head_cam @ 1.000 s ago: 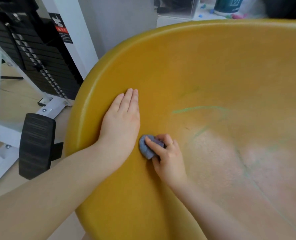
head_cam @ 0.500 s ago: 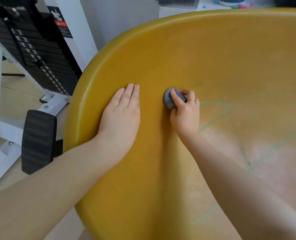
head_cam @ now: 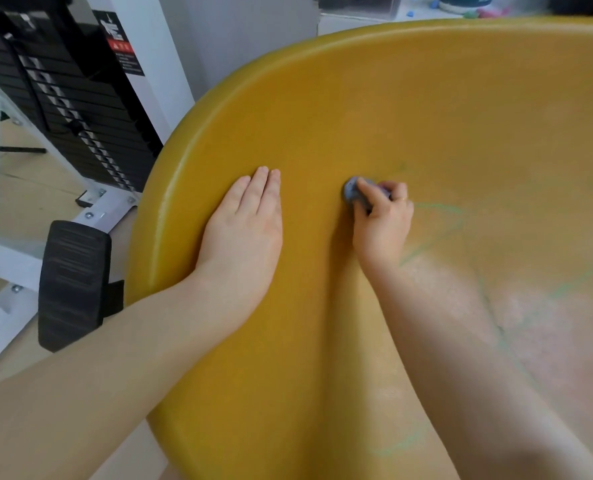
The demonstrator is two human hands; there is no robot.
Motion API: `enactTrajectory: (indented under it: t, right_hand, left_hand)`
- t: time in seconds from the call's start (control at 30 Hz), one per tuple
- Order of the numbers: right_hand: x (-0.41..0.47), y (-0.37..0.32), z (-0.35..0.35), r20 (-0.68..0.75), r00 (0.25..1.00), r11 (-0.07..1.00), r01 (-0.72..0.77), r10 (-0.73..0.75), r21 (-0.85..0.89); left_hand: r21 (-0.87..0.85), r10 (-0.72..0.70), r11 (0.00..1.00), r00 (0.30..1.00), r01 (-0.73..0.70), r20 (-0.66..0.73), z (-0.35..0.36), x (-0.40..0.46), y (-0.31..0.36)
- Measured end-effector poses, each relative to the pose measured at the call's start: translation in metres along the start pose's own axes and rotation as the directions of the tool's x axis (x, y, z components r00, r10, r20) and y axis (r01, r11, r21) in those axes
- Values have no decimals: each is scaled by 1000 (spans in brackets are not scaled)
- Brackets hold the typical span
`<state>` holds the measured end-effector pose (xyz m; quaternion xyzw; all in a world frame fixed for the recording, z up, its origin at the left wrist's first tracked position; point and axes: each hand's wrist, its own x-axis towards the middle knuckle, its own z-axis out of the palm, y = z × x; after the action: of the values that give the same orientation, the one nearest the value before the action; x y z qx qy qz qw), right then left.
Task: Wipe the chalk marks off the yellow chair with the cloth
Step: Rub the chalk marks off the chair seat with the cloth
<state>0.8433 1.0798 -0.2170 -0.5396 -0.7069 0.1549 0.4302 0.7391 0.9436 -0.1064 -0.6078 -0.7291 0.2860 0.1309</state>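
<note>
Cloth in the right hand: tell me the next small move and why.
Probably sweep the cloth rightward and down along the green chalk line. The right hand grips it just left of where that line starts, and green strokes still show across the yellow chair. The left hand lies flat, bracing the chair.

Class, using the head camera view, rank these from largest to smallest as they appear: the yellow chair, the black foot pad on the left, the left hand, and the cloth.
1. yellow chair, fills most of the view
2. black foot pad
3. left hand, looks only slightly smaller than the pad; the wide lens makes that order unsure
4. cloth, mostly hidden in the right hand
</note>
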Motion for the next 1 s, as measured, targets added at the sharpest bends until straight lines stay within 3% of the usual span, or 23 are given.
enactTrajectory:
  t: [0.07,0.17,0.4,0.57,0.73,0.87,1.0]
  right_hand:
    - [15,3,0,-43,997,997,-69,67,-31]
    - [8,3,0,8,998,998,-61,61,-6]
    - [-83,6,-17,236,947,975,203,-219,89]
    - [-71,5,-17,215,917,942,322,-335,95]
    - [13,18,-8,51,994,994,100,-98,-46]
    - [19,17,-9,9,999,998,38,-38,-39]
    - [-32,21,-12,113,945,951,307,-307,22]
  left_hand:
    - [16,5,1000,1000,-5,11,1,1,-2]
    - [20,11,1000,1000,-11,20,1,1,-4]
    - [11,8,1000,1000,-9,15,1,1,-3]
    - [25,-1,1000,1000,1,19,0,0,-1]
    - [66,9,998,999,-12,51,1,3,-1]
    - [85,0,996,996,-7,85,-4,5,0]
    - [79,1,997,996,-8,91,-7,8,14]
